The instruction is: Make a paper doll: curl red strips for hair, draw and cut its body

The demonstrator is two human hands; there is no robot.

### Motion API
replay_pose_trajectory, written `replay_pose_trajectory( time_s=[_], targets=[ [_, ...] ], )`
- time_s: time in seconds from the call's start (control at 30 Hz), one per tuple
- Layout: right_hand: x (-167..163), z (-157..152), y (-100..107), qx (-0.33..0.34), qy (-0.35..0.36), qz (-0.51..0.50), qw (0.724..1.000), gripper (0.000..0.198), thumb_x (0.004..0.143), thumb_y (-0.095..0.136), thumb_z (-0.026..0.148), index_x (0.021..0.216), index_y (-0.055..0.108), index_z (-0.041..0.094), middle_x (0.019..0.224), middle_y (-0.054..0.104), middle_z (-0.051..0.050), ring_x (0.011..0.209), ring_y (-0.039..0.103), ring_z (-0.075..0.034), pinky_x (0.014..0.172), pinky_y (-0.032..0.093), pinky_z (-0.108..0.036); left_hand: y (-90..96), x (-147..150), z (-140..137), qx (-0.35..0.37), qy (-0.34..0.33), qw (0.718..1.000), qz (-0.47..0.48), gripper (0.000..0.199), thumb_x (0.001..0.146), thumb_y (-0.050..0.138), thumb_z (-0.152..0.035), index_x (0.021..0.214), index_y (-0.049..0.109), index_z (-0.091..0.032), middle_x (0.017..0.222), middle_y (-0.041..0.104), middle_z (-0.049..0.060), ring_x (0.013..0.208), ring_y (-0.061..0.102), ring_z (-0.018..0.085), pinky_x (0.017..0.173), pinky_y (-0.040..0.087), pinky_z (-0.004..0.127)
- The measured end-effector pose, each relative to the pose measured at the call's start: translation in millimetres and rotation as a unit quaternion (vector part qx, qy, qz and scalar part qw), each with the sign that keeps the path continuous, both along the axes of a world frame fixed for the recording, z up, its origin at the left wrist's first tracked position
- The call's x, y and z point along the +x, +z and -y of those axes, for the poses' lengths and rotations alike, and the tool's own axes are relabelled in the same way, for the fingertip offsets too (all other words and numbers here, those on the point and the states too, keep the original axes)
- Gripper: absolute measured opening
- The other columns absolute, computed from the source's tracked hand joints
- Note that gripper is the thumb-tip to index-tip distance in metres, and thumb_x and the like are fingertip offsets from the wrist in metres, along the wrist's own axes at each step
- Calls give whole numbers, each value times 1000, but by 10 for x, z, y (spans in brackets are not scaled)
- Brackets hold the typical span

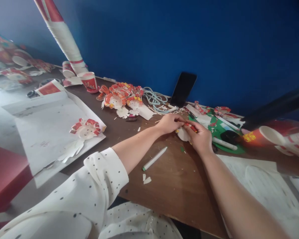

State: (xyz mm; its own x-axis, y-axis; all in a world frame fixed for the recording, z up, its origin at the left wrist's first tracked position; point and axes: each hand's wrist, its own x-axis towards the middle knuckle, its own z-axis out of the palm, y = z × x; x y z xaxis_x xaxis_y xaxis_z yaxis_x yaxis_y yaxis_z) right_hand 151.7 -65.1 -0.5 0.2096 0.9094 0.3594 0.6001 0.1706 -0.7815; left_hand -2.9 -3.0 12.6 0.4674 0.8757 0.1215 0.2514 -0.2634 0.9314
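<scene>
Over the brown table [169,189], my left hand [169,123] and my right hand [200,137] meet. Their fingers are closed on a small paper-cup figure [183,135] with a round white part and red and yellow edges. My fingers hide much of it. Nearer to me lies a white marker [154,159] with a green end, beside small white paper scraps [147,180]. Similar finished-looking paper-cup figures [119,96] are heaped behind my left hand. One more figure [86,130] rests on the white paper [40,132] at the left.
A black phone [183,89] leans on the blue wall by a coiled pale cable [155,99]. A tall stack of paper cups [64,39] tilts at the back left, near a red cup [89,82]. At right are a green mat [215,124], more cups [271,137] and paper sheets [261,186].
</scene>
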Motion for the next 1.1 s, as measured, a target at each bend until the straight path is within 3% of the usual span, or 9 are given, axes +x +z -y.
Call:
replay_pose_trajectory(
  time_s=[0.13,0.4,0.53,0.63,0.73,0.83,1.1],
  targets=[
    [-7,-12,-8,-3,-16,-1,1000,36,77,67,43,102,75,19,93,76,-7,84,70,-24,77,55,-38,-35,17,-5,5,3,1000,-5,25,78,59,-21,99,72,-14,91,73,5,86,67,17,79,51,27],
    [5,-15,-16,-1,-43,4,999,39,76,68,42,106,74,18,99,76,-9,90,70,-27,82,54,-40,-78,24,-3,75,-26,996,41,49,73,57,-6,121,58,-13,114,69,10,104,65,19,92,51,29],
    [2,-9,-6,13,-46,0,999,33,76,67,42,99,75,20,93,76,-7,84,70,-24,76,55,-37,-53,32,11,68,-18,997,43,53,72,61,-7,124,56,-12,125,64,13,97,66,17,89,52,28],
    [-3,-5,9,19,-51,10,998,31,77,66,42,96,75,19,91,76,-7,82,70,-23,74,55,-35,-23,25,26,32,0,999,21,46,74,64,-14,120,59,-11,117,67,12,91,67,16,85,53,27],
    [-11,4,23,23,-53,26,998,30,78,64,40,97,75,19,91,76,-8,81,69,-23,75,54,-35,12,3,39,4,33,999,-24,32,79,66,-34,104,67,-15,98,72,8,84,67,17,80,53,28],
    [-23,15,29,26,-48,41,998,29,80,63,38,98,75,19,91,76,-8,82,69,-23,79,54,-36,25,-22,25,23,69,994,-83,34,78,64,-49,87,70,-17,85,71,6,79,64,19,77,51,30],
    [-41,27,10,35,-36,53,997,27,81,63,38,97,74,20,92,76,-7,83,69,-23,78,54,-36,-39,-76,-56,86,42,987,-126,23,83,58,-32,93,74,-19,93,73,6,86,66,21,82,50,31]
  ],
)
